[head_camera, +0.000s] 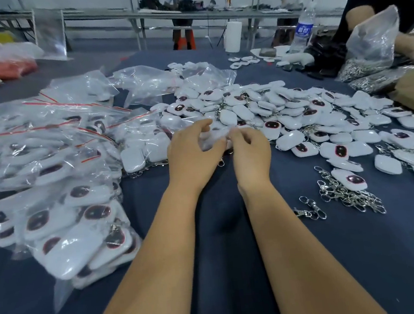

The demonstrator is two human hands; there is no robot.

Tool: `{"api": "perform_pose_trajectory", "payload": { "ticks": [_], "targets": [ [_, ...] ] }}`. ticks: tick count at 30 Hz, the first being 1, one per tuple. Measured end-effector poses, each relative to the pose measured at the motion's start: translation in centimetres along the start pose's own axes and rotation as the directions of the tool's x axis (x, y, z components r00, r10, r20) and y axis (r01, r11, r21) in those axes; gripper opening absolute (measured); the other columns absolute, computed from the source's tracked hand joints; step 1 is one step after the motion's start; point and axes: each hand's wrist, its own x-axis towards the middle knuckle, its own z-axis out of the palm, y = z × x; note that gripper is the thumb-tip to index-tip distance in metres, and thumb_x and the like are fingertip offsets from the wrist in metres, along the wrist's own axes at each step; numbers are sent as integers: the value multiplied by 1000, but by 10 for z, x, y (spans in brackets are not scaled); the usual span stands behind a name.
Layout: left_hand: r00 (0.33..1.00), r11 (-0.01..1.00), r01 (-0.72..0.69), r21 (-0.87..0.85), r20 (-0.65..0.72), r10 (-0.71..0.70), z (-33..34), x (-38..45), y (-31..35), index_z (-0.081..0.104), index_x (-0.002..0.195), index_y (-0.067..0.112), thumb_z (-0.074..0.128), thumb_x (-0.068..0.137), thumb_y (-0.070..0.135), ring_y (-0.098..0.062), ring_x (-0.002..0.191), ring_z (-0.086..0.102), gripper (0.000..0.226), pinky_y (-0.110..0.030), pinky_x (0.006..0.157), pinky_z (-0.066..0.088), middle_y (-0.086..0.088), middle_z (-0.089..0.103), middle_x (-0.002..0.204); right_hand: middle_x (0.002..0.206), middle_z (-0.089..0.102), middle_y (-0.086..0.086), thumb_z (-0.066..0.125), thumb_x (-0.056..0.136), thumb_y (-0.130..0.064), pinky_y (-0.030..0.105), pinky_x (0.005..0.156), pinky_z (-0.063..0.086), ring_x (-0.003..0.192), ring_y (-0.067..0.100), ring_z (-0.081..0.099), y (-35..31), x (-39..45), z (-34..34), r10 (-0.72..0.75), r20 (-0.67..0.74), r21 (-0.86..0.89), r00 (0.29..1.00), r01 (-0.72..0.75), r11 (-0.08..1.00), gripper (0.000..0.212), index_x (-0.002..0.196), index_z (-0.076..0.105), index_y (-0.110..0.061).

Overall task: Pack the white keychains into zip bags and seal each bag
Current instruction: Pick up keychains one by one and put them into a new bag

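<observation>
Both hands working a zip bag at mid-table.
Left hand [195, 148] and right hand [249, 150] pinch a bag [215, 137] at the edge of the keychains [285, 114]; judged best: run fingertips fully along the zip.

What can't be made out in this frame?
- Head view: whether the bag between the left hand and right hand is sealed; fingers and blur hide its strip.
- Number of keychains in the packed bags; they overlap.
- Bottle label: too small.
</observation>
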Motion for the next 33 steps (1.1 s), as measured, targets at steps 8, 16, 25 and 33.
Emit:
{"api": "perform_pose_trajectory", "payload": {
  "ticks": [8,16,25,33],
  "targets": [
    [997,943,75,-325,-6,-81,-12,-20,7,72,75,21,65,93,26,-4,64,65,20,-17,66,53,9,69,67,63,63,-14,61,96,-27,15,60,48,58,1,58,-9,-15,-24,167,59,383,984,-177,907,26,72,64,-17],
    [918,611,264,-746,0,-397,-16,-17,19,67,89,17,51,103,23,-6,49,54,22,-29,61,54,8,62,59,103,70,-8,67,78,-43,24,90,45,96,8,63,-12,-26,-41,72,379,330,922,-207,921,32,104,69,-25],
    [834,139,314,-939,202,-514,-25,-10,15,47,136,0,35,108,15,-24,103,69,34,-38,82,59,-16,67,118,134,54,-1,76,81,-23,22,101,41,126,9,51,-4,-22,-41,91,505,178,858,-207,962,71,143,41,-27],
    [775,819,60,-570,-491,-399,-27,-16,8,35,124,21,56,87,-1,6,71,56,48,-9,57,45,-8,50,123,77,64,-1,66,90,-7,31,72,53,72,13,61,-5,-22,-38,129,308,254,943,-212,944,23,79,66,-28]
  ]
}}
